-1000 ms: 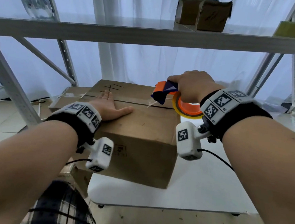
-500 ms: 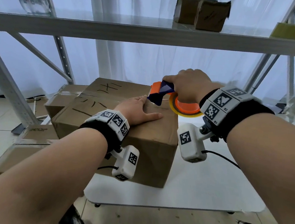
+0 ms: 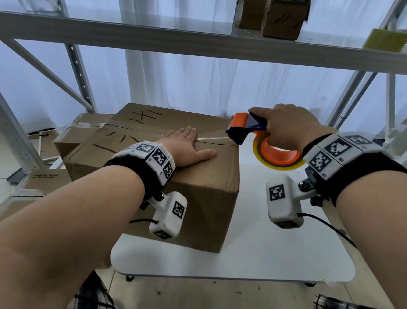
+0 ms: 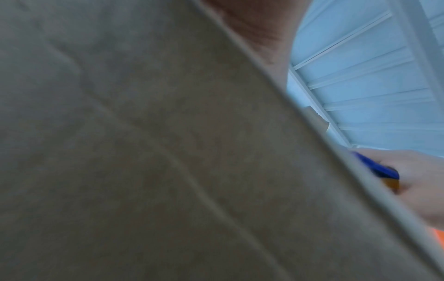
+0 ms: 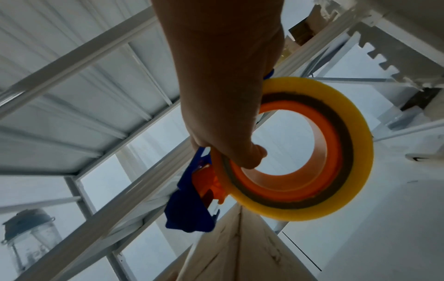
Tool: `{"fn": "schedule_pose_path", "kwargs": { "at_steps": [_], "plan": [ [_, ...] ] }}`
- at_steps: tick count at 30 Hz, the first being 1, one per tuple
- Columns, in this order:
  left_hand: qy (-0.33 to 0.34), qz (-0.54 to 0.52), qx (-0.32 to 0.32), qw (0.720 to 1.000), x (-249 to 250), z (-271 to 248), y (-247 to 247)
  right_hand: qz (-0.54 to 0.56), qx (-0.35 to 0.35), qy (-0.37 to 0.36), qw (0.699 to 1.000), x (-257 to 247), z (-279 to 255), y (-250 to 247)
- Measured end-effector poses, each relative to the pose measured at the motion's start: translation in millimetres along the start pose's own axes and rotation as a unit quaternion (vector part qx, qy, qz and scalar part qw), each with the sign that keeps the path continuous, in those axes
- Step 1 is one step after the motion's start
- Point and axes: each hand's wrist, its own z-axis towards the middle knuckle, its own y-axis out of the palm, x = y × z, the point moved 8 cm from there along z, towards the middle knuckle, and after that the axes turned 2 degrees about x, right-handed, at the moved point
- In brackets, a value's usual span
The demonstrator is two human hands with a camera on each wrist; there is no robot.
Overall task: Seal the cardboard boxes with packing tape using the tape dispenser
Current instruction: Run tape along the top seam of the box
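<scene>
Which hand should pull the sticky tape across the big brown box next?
Probably the right hand: it grips the orange and blue tape dispenser at the brown cardboard box's right edge, beside the top seam. The left hand lies flat on top, steadying it.

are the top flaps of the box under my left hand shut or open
Shut. The cardboard box flaps lie flat, meeting at the seam, with the left hand pressing flat on top.
</scene>
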Motion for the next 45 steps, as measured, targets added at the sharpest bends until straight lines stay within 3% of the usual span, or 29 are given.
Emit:
{"fn": "schedule_pose_path", "kwargs": {
  "at_steps": [7, 16, 19, 25, 28, 31, 36, 39, 45],
  "plan": [
    [-0.037, 0.001, -0.027, 0.999, 11.5, 2.3, -0.4, -0.017, 0.001, 0.007, 1.0, 0.7, 3.9, 2.1],
    [0.098, 0.003, -0.004, 0.995, 60.8, -1.3, 3.1, -0.036, 0.017, -0.004, 0.999, -7.0, 8.0, -2.8],
    [0.116, 0.003, -0.003, 0.993, 62.8, -0.4, 2.1, -0.043, 0.021, -0.004, 0.999, -5.7, 7.5, -3.6],
    [0.0, 0.006, -0.001, 1.0, -21.3, -10.4, -7.1, -0.025, 0.004, 0.01, 1.0, 3.7, 0.4, 4.2],
    [-0.042, 0.027, -0.008, 0.999, -37.7, -13.7, -8.3, -0.02, 0.009, 0.011, 1.0, 1.8, 0.6, 4.4],
    [-0.054, 0.03, -0.01, 0.998, -22.8, -14.3, -10.3, -0.031, 0.014, 0.019, 0.999, 5.9, 1.0, -1.8],
    [0.023, 0.002, -0.004, 1.0, 50.2, -23.1, -3.1, -0.037, 0.027, 0.014, 0.999, 7.1, -2.4, -6.9],
    [0.031, -0.017, -0.001, 0.999, 84.9, -23.0, 5.7, -0.034, 0.03, 0.008, 0.999, 4.2, -4.1, -6.1],
    [0.017, -0.028, 0.0, 0.999, 77.9, -13.3, 4.6, -0.012, 0.037, 0.015, 0.999, 4.8, -4.0, 2.6]
  ]
}}
